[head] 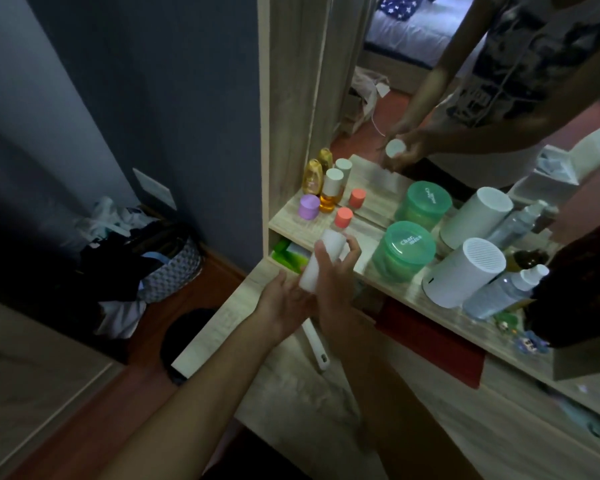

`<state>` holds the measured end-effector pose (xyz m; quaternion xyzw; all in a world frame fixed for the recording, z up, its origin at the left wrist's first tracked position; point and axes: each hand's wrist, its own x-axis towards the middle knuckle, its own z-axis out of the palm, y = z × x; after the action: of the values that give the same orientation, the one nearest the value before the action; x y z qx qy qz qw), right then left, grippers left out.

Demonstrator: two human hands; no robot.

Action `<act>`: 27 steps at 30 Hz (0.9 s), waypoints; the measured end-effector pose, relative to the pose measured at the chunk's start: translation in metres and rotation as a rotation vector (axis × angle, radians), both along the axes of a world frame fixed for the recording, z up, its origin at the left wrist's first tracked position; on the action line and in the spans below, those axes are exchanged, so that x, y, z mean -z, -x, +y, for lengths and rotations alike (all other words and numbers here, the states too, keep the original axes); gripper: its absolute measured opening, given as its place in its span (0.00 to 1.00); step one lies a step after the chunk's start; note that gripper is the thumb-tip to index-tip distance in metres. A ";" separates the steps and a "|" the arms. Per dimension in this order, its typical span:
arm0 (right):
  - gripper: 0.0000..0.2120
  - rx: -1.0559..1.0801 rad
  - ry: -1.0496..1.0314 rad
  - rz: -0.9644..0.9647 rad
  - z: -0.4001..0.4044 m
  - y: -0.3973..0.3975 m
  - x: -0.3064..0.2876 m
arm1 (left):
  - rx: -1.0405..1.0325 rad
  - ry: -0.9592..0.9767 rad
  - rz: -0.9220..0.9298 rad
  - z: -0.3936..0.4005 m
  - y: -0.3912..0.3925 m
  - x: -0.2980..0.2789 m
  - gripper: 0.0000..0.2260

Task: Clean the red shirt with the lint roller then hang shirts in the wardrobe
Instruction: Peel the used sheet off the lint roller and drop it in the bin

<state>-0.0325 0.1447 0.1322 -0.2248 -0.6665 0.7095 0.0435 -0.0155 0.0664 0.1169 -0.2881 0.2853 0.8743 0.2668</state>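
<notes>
I hold a white lint roller [321,261] over the light wooden dresser top [291,386]. My right hand [338,285] wraps around its white cylinder head. My left hand [284,304] cups the roller's lower end from the left. The white handle [315,344] sticks out below, between my forearms. A flat red thing [430,344] lies under the shelf to the right; I cannot tell if it is the shirt. A dark red bulky thing [582,282] sits at the far right. The mirror [413,81] reflects my hands and the roller.
The shelf [291,226] carries small bottles [329,192], a purple jar [309,206], a green tub [404,251], a white cylinder device [465,271] and clear bottles [503,289]. A laundry basket [167,265] full of clothes stands on the floor at left, against the blue wall.
</notes>
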 end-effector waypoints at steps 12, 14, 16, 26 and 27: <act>0.27 -0.049 -0.208 0.247 -0.026 -0.017 0.022 | -0.075 -0.090 -0.005 -0.032 -0.013 0.009 0.18; 0.28 -0.018 -0.175 0.242 -0.025 -0.018 0.027 | -0.087 -0.098 0.012 -0.031 -0.013 0.011 0.18; 0.29 0.020 -0.122 0.234 -0.022 -0.019 0.029 | -0.092 -0.122 0.024 -0.030 -0.015 0.007 0.18; 0.29 0.063 -0.283 0.242 -0.023 -0.032 0.032 | -0.064 -0.046 0.096 -0.037 -0.019 0.016 0.19; 0.30 0.027 -0.385 0.275 -0.024 -0.034 0.032 | -0.049 -0.023 0.094 -0.039 -0.018 0.017 0.18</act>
<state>0.0012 0.1205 0.1003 -0.1223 -0.7744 0.5924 0.1855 0.0029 0.0273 0.1003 -0.2506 0.2804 0.8963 0.2351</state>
